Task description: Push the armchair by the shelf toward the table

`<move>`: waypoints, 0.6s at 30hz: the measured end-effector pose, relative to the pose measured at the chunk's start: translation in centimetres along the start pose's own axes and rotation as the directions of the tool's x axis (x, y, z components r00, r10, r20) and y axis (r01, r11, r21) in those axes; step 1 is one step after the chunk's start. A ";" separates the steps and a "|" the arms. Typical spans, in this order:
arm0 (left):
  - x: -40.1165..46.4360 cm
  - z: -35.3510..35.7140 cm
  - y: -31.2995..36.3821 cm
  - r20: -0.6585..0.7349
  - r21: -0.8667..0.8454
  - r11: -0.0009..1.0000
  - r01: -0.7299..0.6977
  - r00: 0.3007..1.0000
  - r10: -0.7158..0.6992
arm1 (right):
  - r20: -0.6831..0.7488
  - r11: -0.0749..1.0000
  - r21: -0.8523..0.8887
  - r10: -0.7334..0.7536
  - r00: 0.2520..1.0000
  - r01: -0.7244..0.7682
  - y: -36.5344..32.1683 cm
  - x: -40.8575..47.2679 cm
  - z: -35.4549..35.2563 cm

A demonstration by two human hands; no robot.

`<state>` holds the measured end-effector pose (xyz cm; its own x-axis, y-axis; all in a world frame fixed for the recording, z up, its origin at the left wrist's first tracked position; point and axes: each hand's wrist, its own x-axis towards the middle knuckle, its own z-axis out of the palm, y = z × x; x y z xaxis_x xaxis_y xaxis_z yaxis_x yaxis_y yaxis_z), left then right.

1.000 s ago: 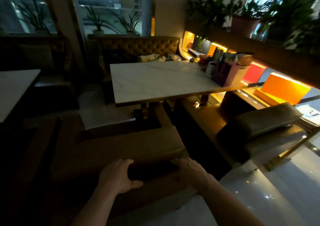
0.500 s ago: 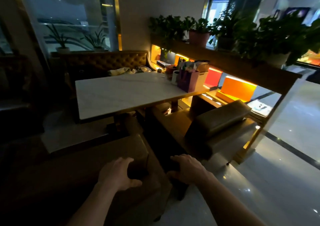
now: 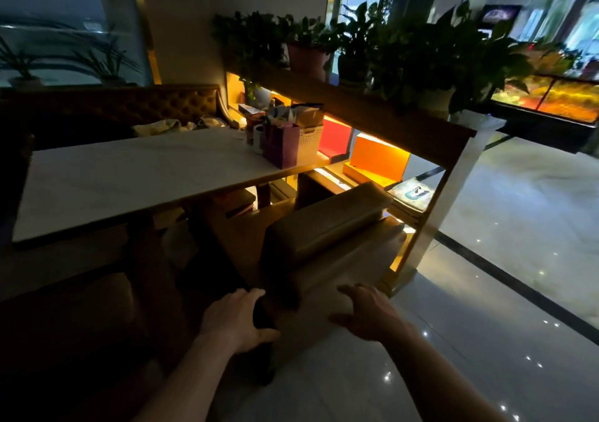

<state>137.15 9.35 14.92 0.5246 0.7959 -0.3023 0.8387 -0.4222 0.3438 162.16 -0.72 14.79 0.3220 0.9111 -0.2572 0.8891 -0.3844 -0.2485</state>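
Item 1, left hand [image 3: 238, 319]: I see it at about 7 o'clock in the view, fingers curled over the near left edge of the tan padded bench [image 3: 327, 243], thumb pressed against the dark end panel. It grips that edge.

Item 2, right hand [image 3: 368, 313]: at about 5 o'clock, fingers spread and only loosely bent, just beside the bench's near right corner. The light is too dim for me to tell whether the fingertips touch the upholstery; nothing is held.

Item 3, tan padded bench: sits between the two hands and runs away toward 1 o'clock, its rolled backrest cushion on top, one end tucked under the desk [image 3: 136, 178].

Item 4, desk: pale marble top, spreading from centre toward 9 o'clock. At its far right end stand a purple paper bag [image 3: 281, 145] and a white slatted basket [image 3: 309, 143], touching each other, with small containers behind them.

Item 5, tufted brown sofa [image 3: 129, 105]: beyond the desk, toward 11 o'clock.

Item 6, wooden divider shelf [image 3: 372, 117]: at 1 o'clock, lit from below, with an orange box [image 3: 377, 159] and a red box [image 3: 334, 139] underneath and potted plants [image 3: 324, 42] along its top.

Item 7, glossy tiled floor [image 3: 518, 227]: at 3 to 5 o'clock.
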 end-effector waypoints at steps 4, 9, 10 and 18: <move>4.6 1.9 4.9 -0.007 0.034 0.999 -0.023 1.000 0.023 | 0.033 0.997 0.060 0.040 0.999 -0.042 6.4 2.9 -0.7; 12.6 3.9 8.6 0.023 0.009 0.999 -0.035 0.999 0.035 | 0.051 0.994 0.088 0.053 0.997 -0.058 12.0 9.1 -1.0; 14.5 4.3 9.2 0.032 -0.001 0.999 -0.037 0.999 0.037 | 0.053 0.994 0.086 0.057 0.997 -0.062 13.0 10.7 -1.1; 28.1 7.1 12.3 0.107 -0.088 0.996 -0.004 0.994 0.013 | 0.146 0.999 0.028 0.034 0.989 -0.038 19.2 23.4 -3.0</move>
<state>163.26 23.42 4.31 0.5482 0.7391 -0.3915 0.8208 -0.3854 0.4216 187.74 13.69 6.80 0.3008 0.8663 -0.3987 0.8666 -0.4229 -0.2649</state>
